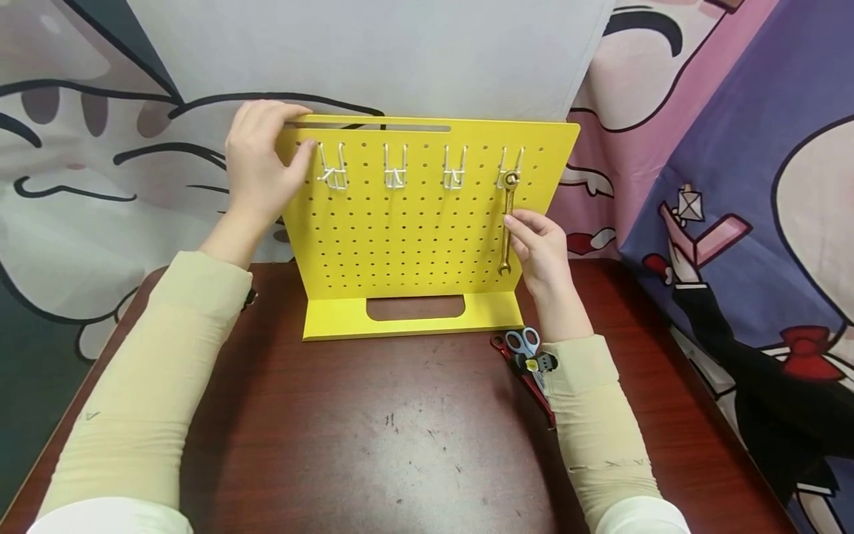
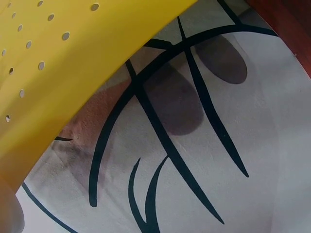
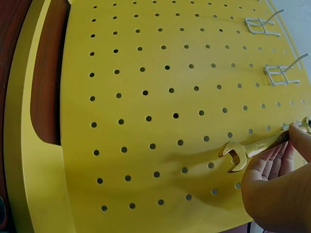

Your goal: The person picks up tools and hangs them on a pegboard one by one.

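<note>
A yellow pegboard (image 1: 400, 259) stands upright on the table, its base toward me. My left hand (image 1: 263, 159) grips its upper left corner, thumb on the front and fingers over the top edge. My right hand (image 1: 543, 248) pinches a gold combination wrench (image 1: 506, 230) between thumb and fingers at mid-shank. The wrench hangs upright, ring end at the rightmost white hook (image 1: 502, 178); whether the ring is over the prong, I cannot tell. In the right wrist view, the open jaw end of the wrench (image 3: 235, 156) stands slightly off the board.
Other white hooks (image 1: 396, 176) sit in a row along the board's upper part. On the table (image 1: 373, 430), scissors with light blue handles (image 1: 523, 341) and a red-handled tool (image 1: 539, 397) lie by the right sleeve, partly hidden. A cartoon-printed cloth (image 1: 720, 148) hangs behind.
</note>
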A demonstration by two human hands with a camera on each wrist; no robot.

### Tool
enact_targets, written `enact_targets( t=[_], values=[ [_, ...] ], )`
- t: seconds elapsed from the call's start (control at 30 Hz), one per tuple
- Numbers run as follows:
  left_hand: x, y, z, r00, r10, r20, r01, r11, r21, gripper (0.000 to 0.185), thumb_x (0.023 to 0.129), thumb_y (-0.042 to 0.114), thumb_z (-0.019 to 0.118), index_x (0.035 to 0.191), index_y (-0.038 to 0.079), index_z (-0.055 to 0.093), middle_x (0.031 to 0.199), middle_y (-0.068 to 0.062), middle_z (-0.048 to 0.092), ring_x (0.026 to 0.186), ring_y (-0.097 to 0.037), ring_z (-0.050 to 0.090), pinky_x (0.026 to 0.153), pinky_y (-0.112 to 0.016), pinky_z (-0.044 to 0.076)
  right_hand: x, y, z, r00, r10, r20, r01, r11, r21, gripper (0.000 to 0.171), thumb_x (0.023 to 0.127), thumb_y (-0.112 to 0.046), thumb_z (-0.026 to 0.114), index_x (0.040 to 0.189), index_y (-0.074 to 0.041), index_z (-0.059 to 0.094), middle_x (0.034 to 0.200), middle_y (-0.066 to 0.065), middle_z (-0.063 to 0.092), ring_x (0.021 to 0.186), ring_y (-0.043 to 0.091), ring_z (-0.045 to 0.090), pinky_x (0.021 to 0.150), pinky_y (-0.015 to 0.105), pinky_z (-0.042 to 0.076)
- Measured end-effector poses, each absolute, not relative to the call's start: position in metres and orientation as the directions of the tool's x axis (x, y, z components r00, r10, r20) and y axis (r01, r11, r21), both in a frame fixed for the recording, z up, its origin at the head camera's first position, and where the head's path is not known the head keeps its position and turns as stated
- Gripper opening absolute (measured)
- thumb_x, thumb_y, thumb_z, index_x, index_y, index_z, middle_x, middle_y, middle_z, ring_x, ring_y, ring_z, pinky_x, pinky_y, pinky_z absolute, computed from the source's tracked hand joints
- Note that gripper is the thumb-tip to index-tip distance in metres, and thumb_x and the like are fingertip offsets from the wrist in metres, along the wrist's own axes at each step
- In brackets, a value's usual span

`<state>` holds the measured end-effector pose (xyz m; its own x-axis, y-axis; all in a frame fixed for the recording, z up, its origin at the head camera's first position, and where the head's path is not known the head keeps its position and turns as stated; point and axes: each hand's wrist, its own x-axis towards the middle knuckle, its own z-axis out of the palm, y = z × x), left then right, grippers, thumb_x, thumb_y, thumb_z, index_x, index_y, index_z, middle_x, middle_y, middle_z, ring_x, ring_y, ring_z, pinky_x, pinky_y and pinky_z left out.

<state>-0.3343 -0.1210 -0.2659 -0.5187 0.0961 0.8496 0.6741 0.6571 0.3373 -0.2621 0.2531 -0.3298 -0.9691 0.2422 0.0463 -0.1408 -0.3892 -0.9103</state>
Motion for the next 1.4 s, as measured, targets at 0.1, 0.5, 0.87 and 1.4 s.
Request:
enact_targets(
  t=[0.1,0.5,0.87,1.4],
  values=[
    [-0.335,-0.121,-0.266,-0.519,0.092,0.850,0.672,0.658,0.339,0.030,0.099,0.010,0.069,0.126,-0.001,0.073,0.122,-0.020,0.075,0.122,-0.038,0.061,0.116,-0.040,0.043,-0.267,0.251,-0.331,-0.966,0.257,0.040,-0.142,-0.395,-0.908,0.036,0.099,0.009,0.063,0.078,-0.015,0.079,0.093,-0.003,0.067,0.084,0.007,0.061,0.075,0.017,0.054],
    [-0.333,-0.119,-0.265,-0.528,0.083,0.845,0.665,0.660,0.350,0.030,0.098,0.009,0.068,0.126,-0.001,0.073,0.121,-0.020,0.074,0.123,-0.038,0.061,0.116,-0.040,0.043,-0.275,0.244,-0.332,-0.942,0.336,0.016,-0.136,-0.337,-0.932,0.031,0.097,0.005,0.070,0.079,-0.019,0.077,0.091,-0.005,0.069,0.082,0.005,0.065,0.080,0.018,0.055],
    [-0.331,-0.118,-0.264,-0.549,0.070,0.833,0.650,0.663,0.373,0.030,0.098,0.009,0.068,0.126,0.000,0.073,0.122,-0.019,0.074,0.124,-0.036,0.061,0.117,-0.039,0.042,-0.272,0.247,-0.335,-0.933,0.354,0.061,-0.156,-0.247,-0.956,0.025,0.097,0.004,0.070,0.087,-0.017,0.078,0.091,-0.006,0.074,0.084,0.006,0.071,0.088,0.023,0.058],
    [-0.332,-0.121,-0.265,-0.498,0.123,0.858,0.668,0.686,0.289,0.031,0.101,0.015,0.065,0.127,-0.001,0.071,0.123,-0.020,0.074,0.122,-0.038,0.061,0.116,-0.043,0.044,-0.240,0.272,-0.353,-0.965,0.261,0.029,-0.086,-0.210,-0.974,0.014,0.098,0.005,0.067,0.099,-0.007,0.075,0.086,-0.005,0.076,0.080,0.008,0.073,0.088,0.022,0.062]
  ],
)
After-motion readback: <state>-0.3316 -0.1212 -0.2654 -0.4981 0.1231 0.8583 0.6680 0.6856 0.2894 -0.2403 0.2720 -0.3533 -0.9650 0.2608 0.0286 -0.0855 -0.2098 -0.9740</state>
